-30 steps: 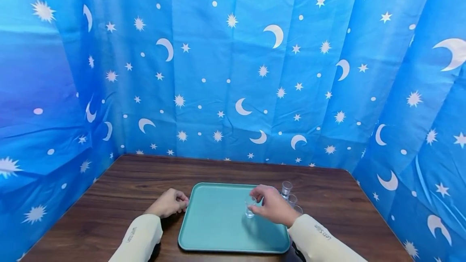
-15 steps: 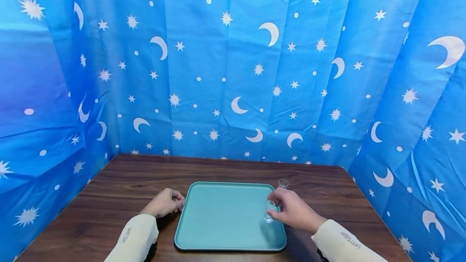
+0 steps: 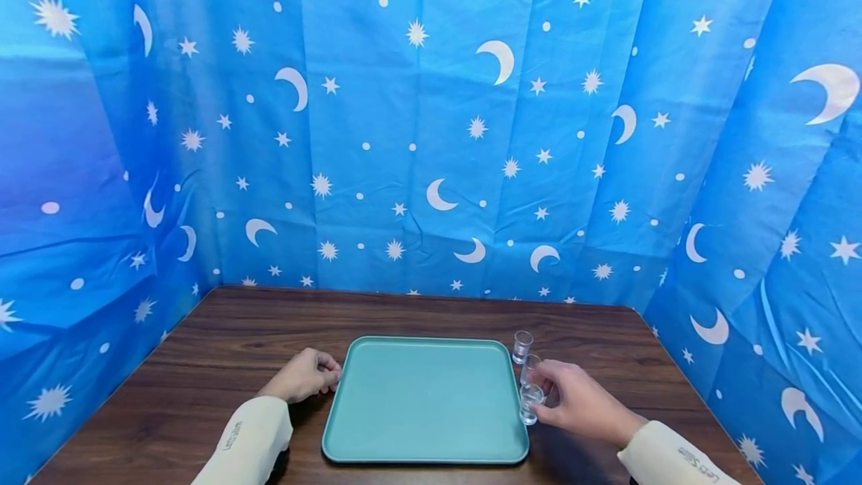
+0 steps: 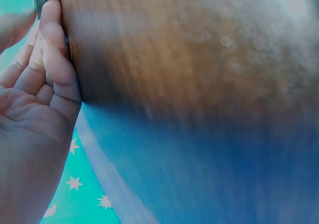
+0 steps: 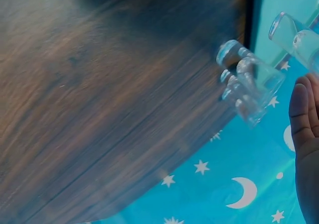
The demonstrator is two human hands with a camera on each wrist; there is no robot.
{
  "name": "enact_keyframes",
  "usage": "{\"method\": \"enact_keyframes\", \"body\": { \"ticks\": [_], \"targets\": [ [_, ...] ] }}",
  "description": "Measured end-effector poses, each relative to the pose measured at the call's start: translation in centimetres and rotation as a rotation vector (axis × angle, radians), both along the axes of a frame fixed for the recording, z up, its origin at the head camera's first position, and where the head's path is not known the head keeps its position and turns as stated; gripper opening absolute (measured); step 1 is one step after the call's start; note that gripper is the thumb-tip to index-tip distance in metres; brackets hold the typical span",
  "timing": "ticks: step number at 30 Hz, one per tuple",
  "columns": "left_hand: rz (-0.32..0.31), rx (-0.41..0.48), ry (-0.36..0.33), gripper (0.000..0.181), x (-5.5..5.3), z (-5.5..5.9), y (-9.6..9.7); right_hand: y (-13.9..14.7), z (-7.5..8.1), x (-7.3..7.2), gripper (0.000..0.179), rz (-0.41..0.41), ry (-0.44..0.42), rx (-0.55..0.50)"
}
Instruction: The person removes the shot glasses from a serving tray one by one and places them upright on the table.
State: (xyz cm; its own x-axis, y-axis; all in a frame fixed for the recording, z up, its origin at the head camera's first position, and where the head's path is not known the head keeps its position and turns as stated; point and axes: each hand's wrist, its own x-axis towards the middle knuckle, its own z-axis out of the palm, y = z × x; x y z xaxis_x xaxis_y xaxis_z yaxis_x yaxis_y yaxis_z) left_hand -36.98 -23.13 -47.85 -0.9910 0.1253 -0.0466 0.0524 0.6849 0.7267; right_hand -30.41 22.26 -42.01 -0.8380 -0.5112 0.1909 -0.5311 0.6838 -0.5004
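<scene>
At the left rim of a green tray point(image 3: 424, 403), my left hand point(image 3: 306, 376) pinches the edge between thumb and fingers; the left wrist view shows the fingers point(image 4: 57, 55) at the rim. My right hand point(image 3: 579, 403) holds a small clear shot glass point(image 3: 530, 406) upright between thumb and fingertips, beside the tray's right edge. Behind it a second shot glass point(image 3: 528, 367) is partly hidden by the fingers. A third shot glass point(image 3: 521, 348) stands farther back, near the tray's far right corner. In the right wrist view the held glass point(image 5: 281, 32) shows above the fingertips.
All this lies on a dark wooden table point(image 3: 269, 320). A blue curtain point(image 3: 377, 171) with white moons and stars surrounds the table at the back and both sides. Table surface extends to the right of the glasses and left of the tray.
My right hand has carried the shot glass rightward, from above the tray to beside its right edge near the other glasses. My left hand stays at the tray's left rim.
</scene>
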Motion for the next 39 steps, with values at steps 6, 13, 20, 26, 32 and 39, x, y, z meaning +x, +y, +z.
{"method": "enact_keyframes", "body": {
  "ticks": [6,13,20,26,32,39],
  "targets": [
    [0.020,-0.010,0.003,0.007,-0.1,-0.2,-0.3,0.4,-0.2,-0.2,0.026,-0.003,-0.031,0.014],
    [0.024,-0.008,0.004,0.007,0.0,-0.4,-0.3,1.1,-0.6,-0.1,0.025,-0.003,-0.029,0.038],
    [0.013,-0.002,0.005,0.007,0.0,-0.2,-0.3,1.7,-1.2,0.3,0.028,0.003,-0.082,0.054],
    [0.007,-0.001,-0.003,0.007,0.3,0.0,-0.5,1.7,-1.6,0.2,0.028,0.013,-0.075,0.058],
    [0.033,0.001,-0.004,0.007,0.4,-0.1,-0.5,1.7,-1.7,0.1,0.028,0.005,-0.104,0.058],
    [0.021,-0.065,0.010,0.011,0.1,0.1,-0.8,1.6,-0.6,-0.1,0.025,-0.014,-0.002,0.014]
  ]
}}
